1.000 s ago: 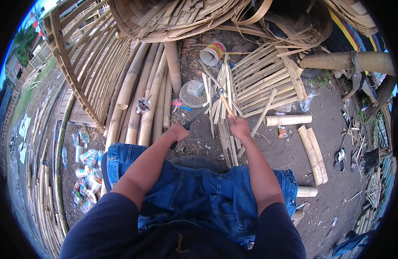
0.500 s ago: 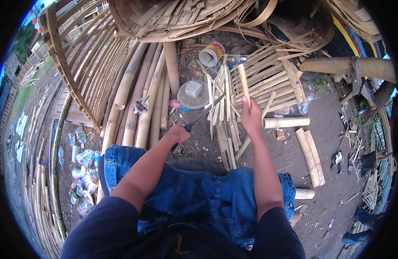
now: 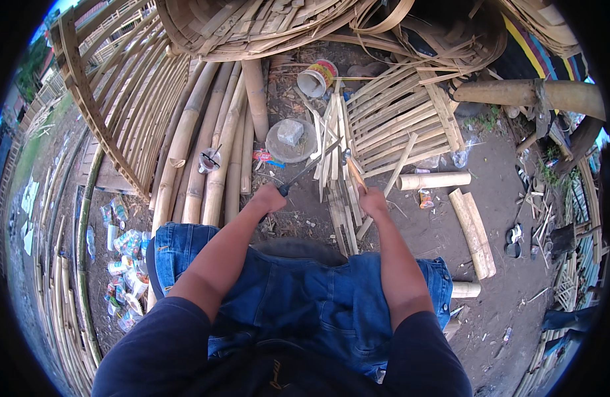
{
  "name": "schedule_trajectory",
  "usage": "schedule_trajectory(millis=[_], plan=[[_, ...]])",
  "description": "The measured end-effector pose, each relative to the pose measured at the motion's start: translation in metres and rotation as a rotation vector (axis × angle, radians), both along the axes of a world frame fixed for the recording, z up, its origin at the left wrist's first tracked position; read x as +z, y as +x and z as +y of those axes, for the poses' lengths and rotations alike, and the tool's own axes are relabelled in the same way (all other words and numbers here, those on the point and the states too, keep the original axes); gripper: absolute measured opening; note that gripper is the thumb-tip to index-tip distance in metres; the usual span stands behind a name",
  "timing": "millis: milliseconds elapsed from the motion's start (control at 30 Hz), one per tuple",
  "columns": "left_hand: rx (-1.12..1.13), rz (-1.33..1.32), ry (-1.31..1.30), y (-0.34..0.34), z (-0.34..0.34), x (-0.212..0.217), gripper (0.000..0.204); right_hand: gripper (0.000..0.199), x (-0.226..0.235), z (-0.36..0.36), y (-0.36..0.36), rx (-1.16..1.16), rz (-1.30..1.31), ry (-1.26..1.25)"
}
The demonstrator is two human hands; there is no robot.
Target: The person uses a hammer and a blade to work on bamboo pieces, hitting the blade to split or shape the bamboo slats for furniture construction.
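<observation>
My left hand (image 3: 269,198) is closed round the dark handle of a machete (image 3: 309,169). Its long blade slants up and to the right, across a bundle of split bamboo strips (image 3: 345,221). In my right hand (image 3: 374,202) is the wooden handle of a hammer (image 3: 355,175). The hammer's head is low over the strips, close to the outer part of the blade; I cannot tell whether they touch. Beyond the strips is a slatted bamboo panel (image 3: 399,124) on the ground.
Long bamboo poles (image 3: 194,149) lie at left beside a slatted bamboo frame (image 3: 143,109). Ahead are a round basin (image 3: 275,147) with a grey stone (image 3: 290,132) and a tipped bucket (image 3: 311,82). Short bamboo pieces (image 3: 434,180) lie at right, plastic litter (image 3: 128,245) at left.
My right hand has swung the hammer down from its raised position toward the machete blade and strips. My left hand keeps its grip on the machete, nearly in place.
</observation>
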State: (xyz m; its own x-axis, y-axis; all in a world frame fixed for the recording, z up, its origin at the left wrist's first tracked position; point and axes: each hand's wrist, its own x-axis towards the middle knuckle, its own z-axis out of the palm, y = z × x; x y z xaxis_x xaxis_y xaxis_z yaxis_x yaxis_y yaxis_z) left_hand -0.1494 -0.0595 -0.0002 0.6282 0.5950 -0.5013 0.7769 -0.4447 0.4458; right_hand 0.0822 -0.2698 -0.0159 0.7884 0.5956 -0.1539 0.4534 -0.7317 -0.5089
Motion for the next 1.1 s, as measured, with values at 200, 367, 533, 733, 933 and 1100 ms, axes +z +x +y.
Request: schedule_trajectory(millis=[200, 367, 533, 733, 933, 1100], plan=[[-0.005, -0.001, 0.093, 0.018, -0.026, -0.015, 0.032, 0.054, 0.019, 0.01, -0.007, -0.064, -0.046, 0.237], [-0.034, 0.018, 0.092, 0.022, -0.034, 0.001, 0.037, 0.053, 0.012, 0.002, 0.009, -0.078, 0.007, 0.273], [-0.063, 0.075, 0.068, 0.025, -0.031, 0.009, 0.038, 0.049, 0.032, -0.002, 0.008, 0.05, -0.085, 0.181], [-0.039, 0.082, 0.065, 0.02, -0.021, 0.0, 0.037, 0.044, 0.127, 0.01, -0.01, -0.029, -0.214, 0.829], [0.012, 0.092, -0.093, 0.016, -0.034, 0.008, 0.035, 0.048, -0.016, -0.019, -0.023, 0.042, -0.126, -0.053], [0.068, 0.051, -0.03, 0.02, -0.016, -0.01, 0.035, 0.054, -0.054, -0.036, 0.01, -0.004, -0.038, -0.168]])
